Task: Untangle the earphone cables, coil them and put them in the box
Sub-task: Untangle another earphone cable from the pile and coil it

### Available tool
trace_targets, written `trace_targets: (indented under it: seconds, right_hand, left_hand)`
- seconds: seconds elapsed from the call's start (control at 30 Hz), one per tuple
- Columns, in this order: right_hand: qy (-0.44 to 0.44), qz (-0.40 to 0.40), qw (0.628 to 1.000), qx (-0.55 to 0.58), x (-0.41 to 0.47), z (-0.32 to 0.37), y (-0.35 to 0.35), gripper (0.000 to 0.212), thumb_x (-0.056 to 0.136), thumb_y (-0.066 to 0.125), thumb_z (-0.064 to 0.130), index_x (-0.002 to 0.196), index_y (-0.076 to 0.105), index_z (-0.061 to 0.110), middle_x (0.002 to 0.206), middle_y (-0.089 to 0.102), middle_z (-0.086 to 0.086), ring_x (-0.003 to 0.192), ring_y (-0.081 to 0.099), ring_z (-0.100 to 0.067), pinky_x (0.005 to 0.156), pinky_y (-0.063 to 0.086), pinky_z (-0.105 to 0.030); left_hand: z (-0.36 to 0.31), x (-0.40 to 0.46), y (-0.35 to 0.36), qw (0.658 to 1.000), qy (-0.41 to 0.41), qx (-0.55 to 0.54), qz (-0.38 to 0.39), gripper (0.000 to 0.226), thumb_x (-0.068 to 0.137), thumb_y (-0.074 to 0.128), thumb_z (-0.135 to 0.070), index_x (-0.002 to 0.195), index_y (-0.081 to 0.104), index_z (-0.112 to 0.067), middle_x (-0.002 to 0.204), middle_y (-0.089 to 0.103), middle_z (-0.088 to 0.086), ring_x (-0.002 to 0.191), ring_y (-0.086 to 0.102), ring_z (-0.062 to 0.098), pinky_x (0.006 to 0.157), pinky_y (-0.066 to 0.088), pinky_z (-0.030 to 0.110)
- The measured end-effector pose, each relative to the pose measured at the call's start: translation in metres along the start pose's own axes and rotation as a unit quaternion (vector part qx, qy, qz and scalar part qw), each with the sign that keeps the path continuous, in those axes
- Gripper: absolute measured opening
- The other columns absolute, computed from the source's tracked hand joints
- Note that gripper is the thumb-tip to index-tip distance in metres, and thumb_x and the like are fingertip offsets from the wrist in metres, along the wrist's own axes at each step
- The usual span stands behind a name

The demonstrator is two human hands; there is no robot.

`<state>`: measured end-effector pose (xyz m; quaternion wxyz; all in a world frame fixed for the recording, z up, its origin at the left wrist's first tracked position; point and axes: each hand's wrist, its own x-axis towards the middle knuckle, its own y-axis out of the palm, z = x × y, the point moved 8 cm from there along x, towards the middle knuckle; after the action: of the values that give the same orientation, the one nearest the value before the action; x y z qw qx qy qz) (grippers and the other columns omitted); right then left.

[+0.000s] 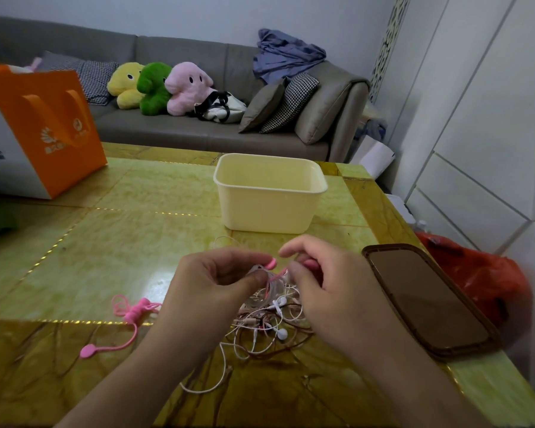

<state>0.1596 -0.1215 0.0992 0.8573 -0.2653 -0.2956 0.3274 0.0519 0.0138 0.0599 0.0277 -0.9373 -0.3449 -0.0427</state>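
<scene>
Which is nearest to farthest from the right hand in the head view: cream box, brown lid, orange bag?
From the right hand:
1. Brown lid, just to its right on the table.
2. Cream box, straight ahead, beyond the fingers.
3. Orange bag, far left corner of the table.

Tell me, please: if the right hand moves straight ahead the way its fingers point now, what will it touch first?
The right hand points left toward the left hand, so it would probably meet those fingertips and the pink tie pinched between them first. Depth is hard to judge.
</scene>
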Motion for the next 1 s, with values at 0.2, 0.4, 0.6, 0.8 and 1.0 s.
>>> trace_targets:
  seconds: [0.2, 0.4, 0.6, 0.8, 1.0]
  right_hand:
    - [0.053, -0.047, 0.993, 0.096, 0.004, -0.021, -0.001, 0.018, 0.096, 0.077, 0.013, 0.089, 0.074, 0.03, 0.081, 0.071, 0.012, 0.075, 0.069, -0.006, 0.063, 0.052, -0.018]
    - [0.085, -0.028, 0.966, 0.242, 0.007, -0.024, 0.012, 0.021, 0.097, 0.071, 0.0, 0.096, 0.078, 0.019, 0.089, 0.079, 0.002, 0.083, 0.074, -0.007, 0.072, 0.055, -0.016]
    - [0.13, -0.036, 0.94, 0.315, 0.006, -0.034, 0.013, 0.016, 0.097, 0.071, 0.001, 0.097, 0.08, 0.015, 0.088, 0.08, -0.01, 0.081, 0.075, -0.019, 0.08, 0.064, -0.04]
    - [0.204, 0.017, 0.913, 0.354, 0.001, -0.04, 0.031, 0.01, 0.091, 0.081, 0.011, 0.1, 0.076, 0.014, 0.09, 0.079, -0.021, 0.075, 0.071, -0.03, 0.07, 0.057, -0.041]
    - [0.233, 0.01, 0.903, 0.36, 0.0, -0.046, 0.036, 0.018, 0.082, 0.088, 0.018, 0.092, 0.074, 0.016, 0.076, 0.077, -0.015, 0.062, 0.067, -0.021, 0.062, 0.048, -0.033]
  left_hand:
    - [-0.008, -0.005, 0.01, 0.995, -0.005, -0.087, 0.041, 0.024, 0.083, 0.076, 0.009, 0.093, 0.085, -0.012, 0.093, 0.082, 0.012, 0.089, 0.08, 0.021, 0.074, 0.059, 0.02]
    - [-0.014, -0.006, 0.012, 0.993, 0.006, -0.101, 0.057, 0.025, 0.079, 0.077, 0.005, 0.094, 0.084, -0.014, 0.095, 0.082, 0.013, 0.091, 0.08, 0.024, 0.076, 0.061, 0.023]
    - [-0.018, -0.007, 0.008, 0.996, 0.018, -0.074, 0.055, 0.026, 0.083, 0.076, 0.009, 0.094, 0.084, -0.014, 0.095, 0.082, 0.011, 0.092, 0.08, 0.024, 0.077, 0.061, 0.023]
    - [-0.02, -0.008, 0.008, 0.997, 0.036, -0.052, 0.041, 0.024, 0.085, 0.076, 0.009, 0.097, 0.083, -0.011, 0.093, 0.083, 0.008, 0.091, 0.08, 0.023, 0.077, 0.062, 0.025]
    - [-0.02, -0.008, 0.008, 0.998, 0.065, -0.009, 0.025, 0.024, 0.087, 0.077, 0.006, 0.095, 0.083, -0.015, 0.091, 0.083, 0.002, 0.089, 0.08, 0.017, 0.074, 0.059, 0.022]
